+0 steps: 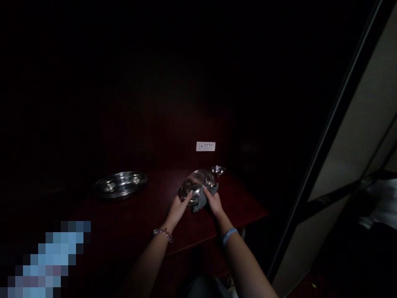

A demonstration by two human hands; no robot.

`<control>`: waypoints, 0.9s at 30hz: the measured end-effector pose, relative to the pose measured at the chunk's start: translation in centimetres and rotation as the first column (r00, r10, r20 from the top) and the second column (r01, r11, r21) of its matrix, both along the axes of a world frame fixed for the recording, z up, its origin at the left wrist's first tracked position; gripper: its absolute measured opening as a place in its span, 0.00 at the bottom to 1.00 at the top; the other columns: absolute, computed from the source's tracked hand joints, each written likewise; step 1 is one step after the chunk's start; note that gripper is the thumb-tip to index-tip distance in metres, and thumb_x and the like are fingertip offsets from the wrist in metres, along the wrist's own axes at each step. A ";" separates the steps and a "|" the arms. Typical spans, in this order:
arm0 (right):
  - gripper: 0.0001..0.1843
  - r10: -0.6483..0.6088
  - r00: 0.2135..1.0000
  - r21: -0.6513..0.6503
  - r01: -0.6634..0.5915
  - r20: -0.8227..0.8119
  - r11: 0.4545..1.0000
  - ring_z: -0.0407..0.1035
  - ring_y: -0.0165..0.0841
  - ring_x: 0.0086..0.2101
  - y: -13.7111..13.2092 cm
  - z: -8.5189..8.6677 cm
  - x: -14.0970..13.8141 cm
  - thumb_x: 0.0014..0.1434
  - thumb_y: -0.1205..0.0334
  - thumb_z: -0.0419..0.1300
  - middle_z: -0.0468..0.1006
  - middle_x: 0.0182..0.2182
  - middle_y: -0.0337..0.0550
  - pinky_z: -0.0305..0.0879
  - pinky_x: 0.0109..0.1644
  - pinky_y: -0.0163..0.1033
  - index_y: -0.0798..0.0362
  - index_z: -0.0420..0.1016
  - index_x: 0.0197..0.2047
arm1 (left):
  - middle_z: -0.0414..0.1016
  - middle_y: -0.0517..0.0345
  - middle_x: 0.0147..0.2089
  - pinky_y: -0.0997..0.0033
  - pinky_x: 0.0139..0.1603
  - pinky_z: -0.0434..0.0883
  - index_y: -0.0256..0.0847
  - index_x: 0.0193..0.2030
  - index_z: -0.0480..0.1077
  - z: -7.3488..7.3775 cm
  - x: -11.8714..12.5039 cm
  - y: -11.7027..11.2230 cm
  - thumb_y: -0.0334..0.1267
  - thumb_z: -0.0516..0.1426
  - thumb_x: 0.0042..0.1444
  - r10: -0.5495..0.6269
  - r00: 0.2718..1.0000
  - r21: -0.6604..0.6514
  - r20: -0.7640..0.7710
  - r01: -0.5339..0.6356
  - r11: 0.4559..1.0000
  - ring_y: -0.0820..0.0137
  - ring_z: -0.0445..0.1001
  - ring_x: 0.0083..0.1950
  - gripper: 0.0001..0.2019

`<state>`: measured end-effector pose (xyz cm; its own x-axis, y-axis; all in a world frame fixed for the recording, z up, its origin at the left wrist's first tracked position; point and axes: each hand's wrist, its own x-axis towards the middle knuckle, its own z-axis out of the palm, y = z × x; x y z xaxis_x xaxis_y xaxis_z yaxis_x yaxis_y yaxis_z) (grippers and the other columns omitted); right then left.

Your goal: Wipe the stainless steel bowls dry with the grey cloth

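A shiny steel bowl (198, 182) is tilted up over the dark red table (139, 223). My left hand (178, 207) grips the bowl's near left rim, fingers curled on it. My right hand (213, 202) presses a grey cloth (202, 198) against the bowl's lower right side. A beaded bracelet is on my left wrist and a blue band on my right.
A wide steel tray (120, 184) lies on the table's far left. A small steel cup (218, 169) stands just behind the bowl. A white socket plate (205, 146) is on the dark back wall. A pale panel with a dark frame (338, 136) rises at right.
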<state>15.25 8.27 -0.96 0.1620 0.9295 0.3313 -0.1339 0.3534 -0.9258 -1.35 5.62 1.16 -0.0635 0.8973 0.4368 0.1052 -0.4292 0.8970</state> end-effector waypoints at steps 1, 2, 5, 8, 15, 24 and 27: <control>0.25 0.006 1.000 -0.002 -0.006 -0.002 1.000 0.75 0.43 0.48 0.0 0.0 0.0 0.52 0.44 0.63 0.82 0.44 0.45 0.68 0.54 0.45 0.53 0.79 0.46 | 0.79 0.45 0.51 0.59 0.58 0.70 0.37 0.50 0.73 -0.2 0.1 0.1 0.50 0.59 0.52 -0.041 0.999 0.003 -0.013 0.041 0.999 0.58 0.76 0.54 0.23; 0.25 0.008 1.000 -0.002 -0.008 -0.003 1.000 0.75 0.42 0.48 0.0 0.0 0.0 0.52 0.44 0.63 0.82 0.45 0.45 0.68 0.54 0.45 0.53 0.79 0.46 | 0.79 0.46 0.52 0.59 0.59 0.69 0.37 0.49 0.74 -0.4 0.2 0.2 0.49 0.60 0.51 -0.071 0.997 0.011 -0.028 0.071 0.997 0.58 0.76 0.55 0.22; 0.25 -0.008 1.000 -0.003 0.008 0.018 1.000 0.75 0.42 0.48 0.1 0.0 0.0 0.52 0.44 0.63 0.82 0.44 0.46 0.68 0.55 0.44 0.53 0.79 0.46 | 0.79 0.46 0.50 0.59 0.59 0.69 0.37 0.46 0.75 -0.7 0.3 0.5 0.48 0.58 0.51 -0.079 0.996 0.031 -0.042 0.081 0.996 0.57 0.76 0.55 0.20; 0.24 -0.024 0.999 -0.014 0.024 0.045 1.000 0.75 0.42 0.48 0.2 -0.1 0.1 0.51 0.45 0.63 0.83 0.43 0.45 0.68 0.55 0.44 0.53 0.79 0.46 | 0.80 0.44 0.48 0.59 0.57 0.70 0.36 0.45 0.75 -0.9 0.1 0.8 0.49 0.56 0.52 -0.038 0.998 0.027 -0.044 0.039 0.999 0.57 0.77 0.52 0.21; 0.25 -0.026 0.997 0.004 0.026 0.073 1.000 0.75 0.41 0.48 0.0 0.1 0.1 0.51 0.44 0.64 0.82 0.45 0.46 0.67 0.55 0.43 0.54 0.80 0.45 | 0.81 0.46 0.44 0.61 0.50 0.73 0.37 0.46 0.73 -0.2 -0.3 0.5 0.48 0.54 0.54 0.166 0.985 0.043 -0.041 -0.165 0.985 0.59 0.79 0.46 0.19; 0.24 -0.037 0.997 -0.007 0.037 0.064 0.999 0.75 0.42 0.48 0.1 0.1 0.2 0.52 0.44 0.63 0.82 0.44 0.46 0.67 0.55 0.44 0.54 0.80 0.44 | 0.81 0.48 0.44 0.65 0.47 0.73 0.38 0.48 0.72 0.8 -0.4 -0.6 0.50 0.53 0.57 0.207 0.976 0.091 -0.065 -0.201 0.975 0.61 0.79 0.44 0.20; 0.24 -0.041 0.997 0.002 0.041 0.067 0.999 0.75 0.42 0.48 0.1 0.1 0.2 0.52 0.44 0.63 0.82 0.45 0.47 0.67 0.54 0.43 0.54 0.80 0.44 | 0.81 0.47 0.45 0.64 0.48 0.73 0.38 0.48 0.72 0.4 -0.3 -0.3 0.50 0.55 0.56 0.189 0.979 0.060 -0.071 -0.185 0.981 0.60 0.79 0.46 0.20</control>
